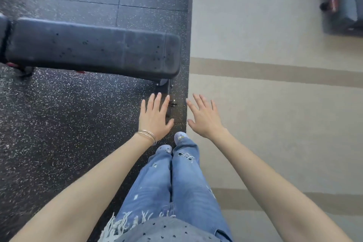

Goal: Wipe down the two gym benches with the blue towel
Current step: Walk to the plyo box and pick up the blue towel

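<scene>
A black padded gym bench point(92, 49) runs from the left edge to the middle of the head view, its pad worn and pitted. My left hand point(155, 117) hovers flat with straight, spread fingers just below the bench's right end, bangles on the wrist. My right hand point(204, 118) is held out beside it, fingers spread, holding nothing. No blue towel is in sight. Part of another dark piece of equipment point(341, 0), blurred, shows at the top right.
I stand on the seam between black speckled rubber flooring point(59, 133) and beige striped carpet point(275, 114). The bench's foot and bolt point(170, 102) sit on the floor close to my left fingertips. My jeans and shoes point(180, 137) show below the hands.
</scene>
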Available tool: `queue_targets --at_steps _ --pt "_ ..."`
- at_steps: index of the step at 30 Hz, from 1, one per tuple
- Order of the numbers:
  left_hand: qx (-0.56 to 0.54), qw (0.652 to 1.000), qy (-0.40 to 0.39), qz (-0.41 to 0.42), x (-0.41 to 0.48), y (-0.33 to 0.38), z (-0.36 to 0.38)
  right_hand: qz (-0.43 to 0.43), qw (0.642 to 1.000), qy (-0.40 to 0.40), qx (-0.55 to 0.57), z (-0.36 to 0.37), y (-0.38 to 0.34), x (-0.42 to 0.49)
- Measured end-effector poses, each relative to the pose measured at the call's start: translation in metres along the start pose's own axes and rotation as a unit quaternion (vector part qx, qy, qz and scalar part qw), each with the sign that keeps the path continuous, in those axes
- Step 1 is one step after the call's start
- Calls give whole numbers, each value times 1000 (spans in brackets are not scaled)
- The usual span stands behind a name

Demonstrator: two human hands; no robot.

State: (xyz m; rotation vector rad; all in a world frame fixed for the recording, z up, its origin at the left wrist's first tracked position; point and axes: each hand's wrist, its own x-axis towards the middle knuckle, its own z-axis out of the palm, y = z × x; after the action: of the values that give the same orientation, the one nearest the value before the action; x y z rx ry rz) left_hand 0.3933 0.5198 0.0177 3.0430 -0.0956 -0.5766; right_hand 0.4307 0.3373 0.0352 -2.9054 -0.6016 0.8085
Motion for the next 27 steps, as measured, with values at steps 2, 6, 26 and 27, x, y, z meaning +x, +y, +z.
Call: queue_targets --at_steps 2,6,26,27 --pt "-7 999 1 -40 -4 -4 -3 -39 999 -1 -21 -11 -5 12" --pt "-27 992 16 -124 -12 -12 -8 -123 991 -10 -44 -27 -21 32" --pt "-108 934 10 -339 -139 -108 31 -348 924 -46 -153 -8 -192 52" --pt "-109 934 11 -341 -147 -117 31 -354 921 -44 -155 -8 -205 50"
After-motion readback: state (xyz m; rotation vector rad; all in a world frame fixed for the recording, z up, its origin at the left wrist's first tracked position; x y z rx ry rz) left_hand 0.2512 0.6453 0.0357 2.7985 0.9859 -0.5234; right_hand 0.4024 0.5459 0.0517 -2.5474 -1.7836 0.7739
